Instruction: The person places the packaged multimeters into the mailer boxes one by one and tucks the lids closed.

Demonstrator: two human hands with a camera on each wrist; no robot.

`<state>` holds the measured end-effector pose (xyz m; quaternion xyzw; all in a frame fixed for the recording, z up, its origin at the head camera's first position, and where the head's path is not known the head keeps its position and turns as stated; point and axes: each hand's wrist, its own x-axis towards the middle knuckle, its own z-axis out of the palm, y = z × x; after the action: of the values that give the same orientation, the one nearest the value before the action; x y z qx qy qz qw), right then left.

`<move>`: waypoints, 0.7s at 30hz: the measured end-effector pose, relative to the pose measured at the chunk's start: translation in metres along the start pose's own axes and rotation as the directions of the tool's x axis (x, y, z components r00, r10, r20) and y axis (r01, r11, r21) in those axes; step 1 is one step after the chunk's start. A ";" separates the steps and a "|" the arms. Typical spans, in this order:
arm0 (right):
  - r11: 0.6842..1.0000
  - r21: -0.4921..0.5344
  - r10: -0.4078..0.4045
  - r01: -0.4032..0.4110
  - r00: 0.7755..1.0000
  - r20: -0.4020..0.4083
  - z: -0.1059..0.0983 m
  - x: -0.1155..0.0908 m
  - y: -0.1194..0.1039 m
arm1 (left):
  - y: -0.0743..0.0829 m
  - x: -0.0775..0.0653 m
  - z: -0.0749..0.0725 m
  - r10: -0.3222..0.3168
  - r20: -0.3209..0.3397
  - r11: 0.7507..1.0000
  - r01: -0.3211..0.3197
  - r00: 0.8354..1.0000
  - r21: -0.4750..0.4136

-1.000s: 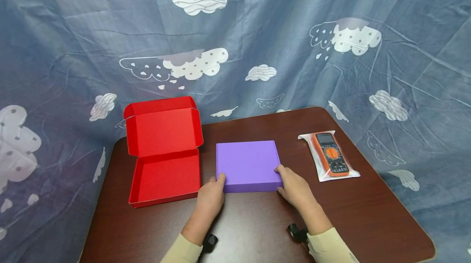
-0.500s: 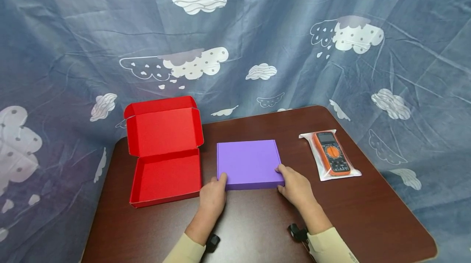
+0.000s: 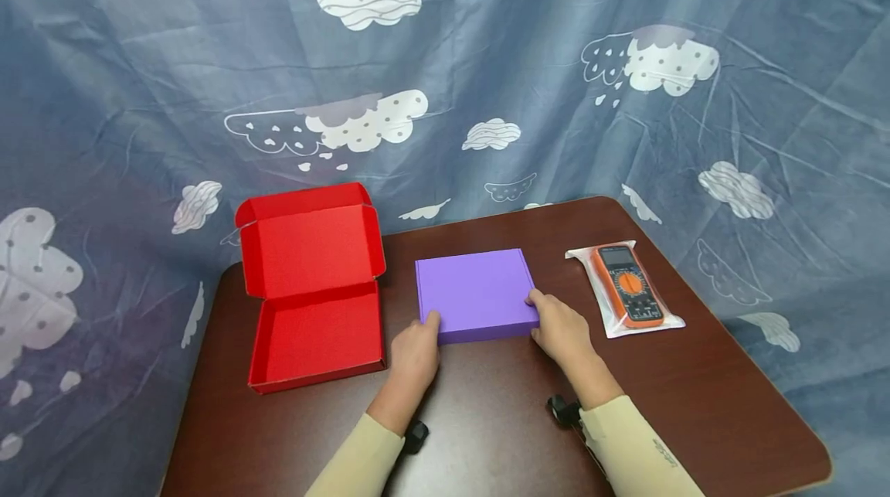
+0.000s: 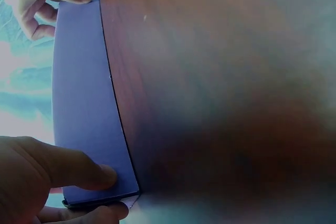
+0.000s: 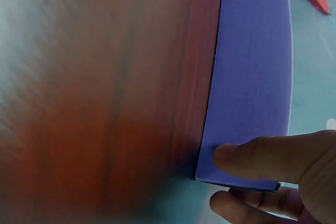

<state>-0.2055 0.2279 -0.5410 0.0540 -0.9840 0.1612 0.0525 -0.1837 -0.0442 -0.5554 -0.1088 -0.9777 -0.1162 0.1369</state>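
Observation:
A closed purple cardboard box (image 3: 480,292) lies flat near the middle of the table, its lid facing up. My left hand (image 3: 415,355) grips its near left corner; the left wrist view shows the thumb (image 4: 86,171) on the front face and fingers round the side. At the near right corner my right hand (image 3: 562,329) holds the box, its thumb (image 5: 257,156) pressed on the front face with fingers curled at the side. To the left stands an open red cardboard box (image 3: 316,331), lid raised, with nothing seen inside.
An orange and black multimeter (image 3: 629,284) in a clear plastic bag lies at the right of the brown table (image 3: 487,420). A blue cloud-patterned curtain (image 3: 445,56) hangs behind the table. The red box stands close to my left hand.
Both hands have moved the purple box a little away from me, with its left side shifted slightly right. The red box and multimeter have stayed in place.

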 end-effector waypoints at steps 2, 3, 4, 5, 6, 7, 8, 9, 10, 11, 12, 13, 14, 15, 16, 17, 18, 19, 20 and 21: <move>1.000 -0.003 0.014 -0.014 1.000 -0.002 -0.001 0.007 0.004 | 0.004 0.008 0.003 0.002 0.005 1.000 -0.002 1.000 0.005; 1.000 -0.007 0.020 -0.020 1.000 -0.003 -0.001 0.011 0.006 | 0.006 0.012 0.005 0.004 0.002 1.000 -0.004 1.000 0.009; 1.000 -0.011 0.025 -0.025 1.000 -0.005 -0.002 0.015 0.008 | 0.008 0.016 0.007 0.005 -0.002 1.000 -0.005 1.000 0.011; 0.999 -0.016 0.031 -0.031 1.000 -0.006 -0.002 0.019 0.010 | 0.010 0.021 0.009 0.006 -0.006 1.000 -0.006 1.000 0.013; 0.999 -0.023 0.035 -0.035 0.999 -0.008 -0.002 0.023 0.012 | 0.013 0.025 0.010 0.005 -0.009 1.000 -0.005 1.000 0.017; 0.999 -0.030 0.042 -0.042 0.999 -0.011 -0.003 0.028 0.014 | 0.015 0.029 0.012 0.004 -0.013 1.000 -0.003 1.000 0.020; 0.998 -0.038 0.048 -0.049 0.999 -0.011 -0.003 0.032 0.017 | 0.018 0.034 0.014 0.001 -0.017 1.000 -0.001 1.000 0.022; 0.997 -0.047 0.057 -0.057 0.998 -0.011 -0.003 0.037 0.019 | 0.021 0.038 0.015 -0.003 -0.018 1.000 0.003 1.000 0.022; 0.996 -0.054 0.064 -0.064 0.998 -0.011 -0.004 0.042 0.021 | 0.024 0.042 0.017 -0.007 -0.023 1.000 0.007 1.000 0.022; 0.995 -0.063 0.073 -0.074 0.997 -0.009 -0.004 0.047 0.023 | 0.027 0.046 0.018 -0.009 -0.027 1.000 0.010 1.000 0.026; 0.994 -0.071 0.082 -0.083 0.997 -0.005 -0.004 0.052 0.024 | 0.030 0.051 0.020 -0.011 -0.031 1.000 0.012 0.999 0.028; 0.992 -0.079 0.095 -0.095 0.995 -0.001 -0.004 0.057 0.026 | 0.033 0.055 0.021 -0.012 -0.032 0.999 0.013 0.999 0.032; 0.991 -0.087 0.103 -0.103 0.995 0.004 -0.005 0.062 0.027 | 0.035 0.059 0.022 -0.012 -0.032 0.999 0.013 0.999 0.035; 0.989 -0.095 0.112 -0.111 0.994 0.010 -0.005 0.067 0.029 | 0.038 0.063 0.024 -0.011 -0.031 0.999 0.012 0.999 0.041; 0.988 -0.101 0.118 -0.116 0.993 0.014 -0.006 0.072 0.030 | 0.040 0.067 0.025 -0.012 -0.029 0.999 0.013 1.000 0.046; 0.987 -0.108 0.122 -0.119 0.992 0.021 -0.006 0.077 0.032 | 0.042 0.071 0.027 -0.013 -0.022 0.999 0.014 1.000 0.051; 0.986 -0.113 0.123 -0.119 0.992 0.028 -0.006 0.081 0.034 | 0.044 0.075 0.028 -0.015 -0.016 0.999 0.015 1.000 0.052; 0.986 -0.120 0.118 -0.114 0.992 0.033 -0.007 0.086 0.036 | 0.046 0.079 0.029 -0.017 -0.009 0.998 0.018 1.000 0.055; 0.986 -0.123 0.117 -0.111 0.992 0.038 -0.007 0.090 0.038 | 0.048 0.082 0.030 -0.020 0.000 0.998 0.020 1.000 0.055; 0.986 -0.125 0.116 -0.110 0.992 0.042 -0.007 0.093 0.040 | 0.050 0.085 0.031 -0.024 0.010 0.998 0.023 1.000 0.053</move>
<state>-0.3021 0.2592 -0.5354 -0.0013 -0.9946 0.1018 0.0222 -0.2590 0.0268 -0.5497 -0.0943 -0.9823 -0.0916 0.1333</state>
